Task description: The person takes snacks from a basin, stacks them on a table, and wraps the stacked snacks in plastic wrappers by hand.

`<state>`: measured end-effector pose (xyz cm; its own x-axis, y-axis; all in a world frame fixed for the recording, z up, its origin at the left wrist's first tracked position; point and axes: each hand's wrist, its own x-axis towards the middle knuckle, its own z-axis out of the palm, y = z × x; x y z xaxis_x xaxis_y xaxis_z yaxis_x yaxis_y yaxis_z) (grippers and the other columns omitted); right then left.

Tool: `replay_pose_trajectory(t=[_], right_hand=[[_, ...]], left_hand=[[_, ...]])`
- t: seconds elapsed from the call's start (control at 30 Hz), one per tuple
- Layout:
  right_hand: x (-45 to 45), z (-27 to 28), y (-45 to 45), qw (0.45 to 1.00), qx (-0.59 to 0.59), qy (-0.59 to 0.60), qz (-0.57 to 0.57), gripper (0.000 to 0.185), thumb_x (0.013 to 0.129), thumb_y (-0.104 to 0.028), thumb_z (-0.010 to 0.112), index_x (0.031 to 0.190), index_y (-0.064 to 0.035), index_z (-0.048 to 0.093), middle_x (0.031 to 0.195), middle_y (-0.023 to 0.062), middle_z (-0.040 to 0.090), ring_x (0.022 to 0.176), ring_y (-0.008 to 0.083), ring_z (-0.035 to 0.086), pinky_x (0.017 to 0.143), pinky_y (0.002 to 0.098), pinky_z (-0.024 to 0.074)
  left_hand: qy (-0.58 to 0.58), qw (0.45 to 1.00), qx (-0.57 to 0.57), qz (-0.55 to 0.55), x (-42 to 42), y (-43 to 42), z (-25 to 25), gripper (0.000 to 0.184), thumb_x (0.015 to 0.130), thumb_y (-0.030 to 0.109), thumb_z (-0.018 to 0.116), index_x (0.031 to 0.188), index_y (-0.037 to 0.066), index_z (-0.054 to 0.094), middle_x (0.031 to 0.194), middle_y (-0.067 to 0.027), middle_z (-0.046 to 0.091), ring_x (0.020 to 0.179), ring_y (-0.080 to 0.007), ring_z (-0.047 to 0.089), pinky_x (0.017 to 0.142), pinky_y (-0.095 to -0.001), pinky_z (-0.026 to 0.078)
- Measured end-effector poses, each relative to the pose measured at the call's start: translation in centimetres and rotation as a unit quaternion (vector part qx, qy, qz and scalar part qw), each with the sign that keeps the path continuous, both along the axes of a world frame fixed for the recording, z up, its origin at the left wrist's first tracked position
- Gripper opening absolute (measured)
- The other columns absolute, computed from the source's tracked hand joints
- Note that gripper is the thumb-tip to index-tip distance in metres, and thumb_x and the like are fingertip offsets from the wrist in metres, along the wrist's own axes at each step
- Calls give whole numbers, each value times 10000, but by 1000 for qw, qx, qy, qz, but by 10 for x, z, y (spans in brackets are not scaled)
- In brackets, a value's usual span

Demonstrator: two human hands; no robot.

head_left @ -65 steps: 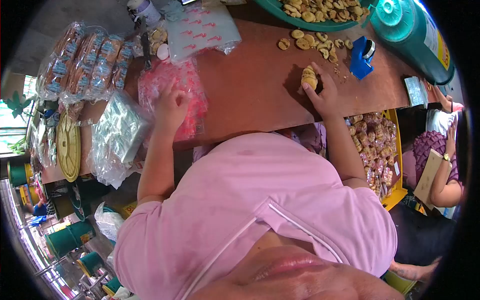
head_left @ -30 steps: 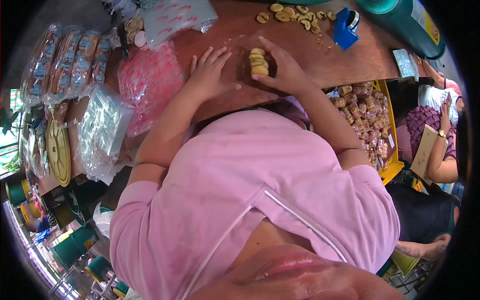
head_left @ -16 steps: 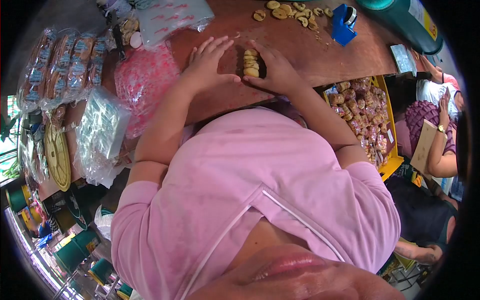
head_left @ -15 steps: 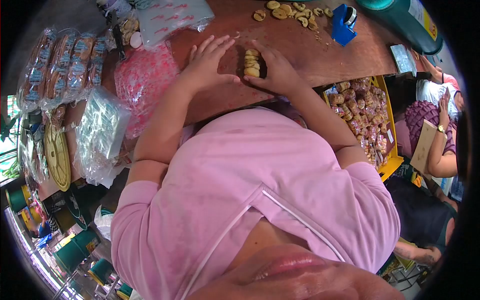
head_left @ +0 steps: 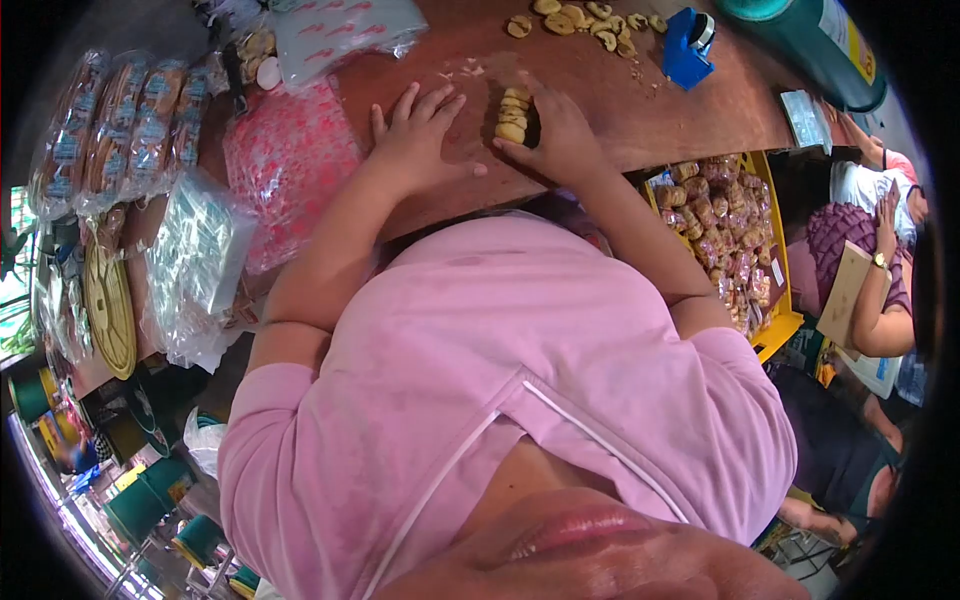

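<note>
A short row of small round golden biscuits (head_left: 512, 116) lies on the brown tabletop. My right hand (head_left: 562, 135) curves around its right side, the thumb at the near end and the fingertips by the far end. To the left, my left hand (head_left: 415, 138) rests over the table with its fingers spread and nothing in it. A gap of bare tabletop separates it from the biscuits. Beside my left forearm lies a pile of clear plastic wrappers with red print (head_left: 290, 170).
Loose biscuits (head_left: 575, 20) lie at the back near a blue tape dispenser (head_left: 687, 50). A yellow crate (head_left: 783, 260) of wrapped biscuit packs stands right. Packed bread (head_left: 120, 130) and clear bags (head_left: 200, 255) lie left. Other people (head_left: 865, 270) are at the far right.
The biscuit row has shifted slightly right and away from me, together with my right hand. My left hand has drawn back a little, its fingers spread wider.
</note>
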<state>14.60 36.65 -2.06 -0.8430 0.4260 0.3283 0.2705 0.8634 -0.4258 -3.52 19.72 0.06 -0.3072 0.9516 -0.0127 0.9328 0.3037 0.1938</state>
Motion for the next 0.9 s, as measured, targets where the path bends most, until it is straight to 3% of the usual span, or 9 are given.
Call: replay_pose_trajectory(t=[0.03, 0.13, 0.23, 0.33, 0.43, 0.53, 0.63, 0.73, 0.9], right_hand=[[0, 0, -2, 1000, -17, 3, -4, 1040, 774, -421, 873, 1577, -29, 341, 1388, 257, 570, 1264, 431, 562, 1071, 487, 472], [1, 0, -7, 997, -73, 9, -14, 1063, 796, -491, 834, 1589, -18, 309, 1437, 283, 524, 1308, 460, 517, 1086, 512, 454], [0, 3, -10, 997, -76, -7, -26, 1128, 770, -460, 866, 1611, -25, 253, 1447, 286, 518, 1316, 469, 511, 1098, 511, 447], [0, 1, -5, 997, -77, 0, -18, 1200, 687, -382, 938, 1611, -38, 253, 1482, 241, 500, 1322, 428, 525, 1106, 497, 448], [31, 16, -9, 999, -49, -22, -3, 1186, 718, -430, 907, 1627, -60, 242, 1456, 278, 514, 1326, 463, 508, 1118, 508, 429], [71, 22, -10, 998, 11, -46, 51, 942, 790, -360, 843, 1579, -100, 400, 1455, 248, 531, 1324, 454, 513, 1122, 500, 426], [92, 18, 10, 988, 49, -83, 119, 644, 806, -174, 818, 1416, -157, 615, 1410, 159, 569, 1302, 376, 546, 1069, 468, 479], [90, 30, 15, 983, 55, -72, 157, 315, 837, -117, 754, 1151, -143, 763, 1241, 118, 639, 1177, 348, 603, 975, 438, 515], [68, 50, 19, 991, 79, -30, 102, 165, 845, -100, 737, 1009, -100, 751, 1052, 112, 642, 1007, 342, 620, 865, 426, 526]], left_hand=[[2, 1000, 0, -5, -4, 2, 2, 1078, 755, 696, 775, 1588, 135, 383, 1675, -95, 303, 1555, -361, 229, 1206, -700, 197], [-145, 964, 155, -160, -27, 27, 0, 991, 783, 563, 827, 1567, 118, 416, 1636, -116, 379, 1528, -348, 303, 1241, -564, 264], [-183, 944, 134, -239, -19, 50, 7, 899, 773, 413, 879, 1517, 100, 485, 1570, -139, 472, 1479, -346, 394, 1230, -450, 327], [-208, 932, 145, -258, -22, 65, -3, 822, 726, 393, 906, 1414, 80, 583, 1453, -144, 572, 1389, -325, 506, 1179, -465, 384], [-240, 928, 137, -249, -23, 66, -3, 779, 712, 359, 918, 1375, 90, 610, 1425, -116, 591, 1345, -306, 546, 1157, -444, 412], [-234, 925, 143, -264, -24, 66, 2, 738, 722, 328, 912, 1362, 107, 617, 1418, -88, 600, 1331, -282, 558, 1153, -434, 417], [-233, 931, 128, -249, -22, 66, 4, 719, 732, 302, 905, 1365, 126, 614, 1411, -62, 609, 1331, -262, 559, 1153, -428, 415], [-223, 937, 101, -248, -23, 66, 6, 734, 763, 248, 891, 1411, 107, 577, 1474, -98, 568, 1408, -303, 495, 1184, -418, 405], [-228, 932, 116, -259, -25, 67, 5, 734, 745, 271, 894, 1400, 135, 592, 1446, -61, 583, 1358, -246, 532, 1163, -435, 403]])
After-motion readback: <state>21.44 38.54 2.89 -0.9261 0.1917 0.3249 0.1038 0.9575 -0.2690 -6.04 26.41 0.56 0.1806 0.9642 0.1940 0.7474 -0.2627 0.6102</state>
